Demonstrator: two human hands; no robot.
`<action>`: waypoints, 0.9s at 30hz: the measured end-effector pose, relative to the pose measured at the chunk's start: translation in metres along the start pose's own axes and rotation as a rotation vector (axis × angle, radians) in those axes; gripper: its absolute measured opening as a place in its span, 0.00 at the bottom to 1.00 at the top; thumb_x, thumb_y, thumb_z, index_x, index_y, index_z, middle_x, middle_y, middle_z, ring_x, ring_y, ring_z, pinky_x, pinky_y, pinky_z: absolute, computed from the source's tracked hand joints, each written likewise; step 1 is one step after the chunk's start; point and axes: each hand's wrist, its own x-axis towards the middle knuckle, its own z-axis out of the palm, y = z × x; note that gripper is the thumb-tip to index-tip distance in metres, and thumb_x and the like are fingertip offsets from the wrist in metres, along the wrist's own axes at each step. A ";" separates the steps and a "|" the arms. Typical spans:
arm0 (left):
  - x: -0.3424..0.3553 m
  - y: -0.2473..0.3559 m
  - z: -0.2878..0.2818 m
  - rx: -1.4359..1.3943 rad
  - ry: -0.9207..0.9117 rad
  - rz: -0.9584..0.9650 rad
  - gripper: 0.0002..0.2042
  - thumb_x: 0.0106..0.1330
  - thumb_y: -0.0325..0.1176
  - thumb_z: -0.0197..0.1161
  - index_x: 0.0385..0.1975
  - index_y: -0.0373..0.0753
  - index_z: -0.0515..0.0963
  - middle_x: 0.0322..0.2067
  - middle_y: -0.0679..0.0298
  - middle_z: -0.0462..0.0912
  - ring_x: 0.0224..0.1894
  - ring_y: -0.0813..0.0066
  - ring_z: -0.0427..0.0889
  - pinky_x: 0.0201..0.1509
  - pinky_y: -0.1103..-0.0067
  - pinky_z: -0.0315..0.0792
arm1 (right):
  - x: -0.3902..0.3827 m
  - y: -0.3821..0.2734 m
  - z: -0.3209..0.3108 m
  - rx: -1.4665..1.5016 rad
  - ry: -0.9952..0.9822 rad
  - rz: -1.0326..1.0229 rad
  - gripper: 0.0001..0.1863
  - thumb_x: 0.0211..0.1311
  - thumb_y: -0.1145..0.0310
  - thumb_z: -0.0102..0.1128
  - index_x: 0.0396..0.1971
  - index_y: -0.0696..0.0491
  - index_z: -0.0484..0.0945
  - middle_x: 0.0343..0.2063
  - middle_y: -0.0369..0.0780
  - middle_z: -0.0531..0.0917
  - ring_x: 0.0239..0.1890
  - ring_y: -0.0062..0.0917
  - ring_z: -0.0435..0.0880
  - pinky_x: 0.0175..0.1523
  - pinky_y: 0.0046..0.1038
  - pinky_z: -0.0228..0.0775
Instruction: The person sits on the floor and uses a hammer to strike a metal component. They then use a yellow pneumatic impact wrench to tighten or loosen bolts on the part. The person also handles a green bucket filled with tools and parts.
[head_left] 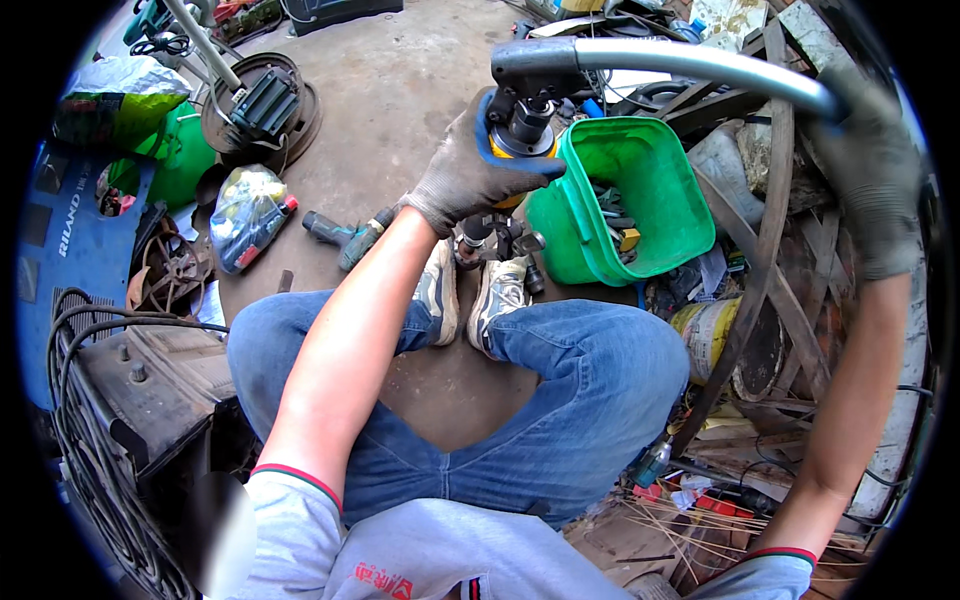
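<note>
The tool (524, 122) sits within the left grip (482, 168), clasped around its body. The blurred right grip (868, 185) clutches the metal handle's (700, 62) far end.

blue panel (105, 262): left | looped black cables (88, 450): lower left | filled plastic bag (245, 222): left | yellow can (703, 335): beside wooden strip (778, 170)

Gloved left hand (480, 170) around a yellow-and-black tool (527, 128), blurred gloved right hand (870, 185) at its silver handle (700, 62), green bucket (660, 165) just beside.
</note>
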 end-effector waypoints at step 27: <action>0.002 0.001 0.000 0.015 0.019 -0.001 0.31 0.46 0.39 0.82 0.50 0.41 0.74 0.42 0.66 0.83 0.44 0.78 0.80 0.53 0.74 0.77 | -0.036 -0.038 0.028 0.168 -0.557 0.550 0.19 0.57 0.54 0.71 0.43 0.51 0.83 0.36 0.45 0.86 0.39 0.34 0.88 0.48 0.36 0.78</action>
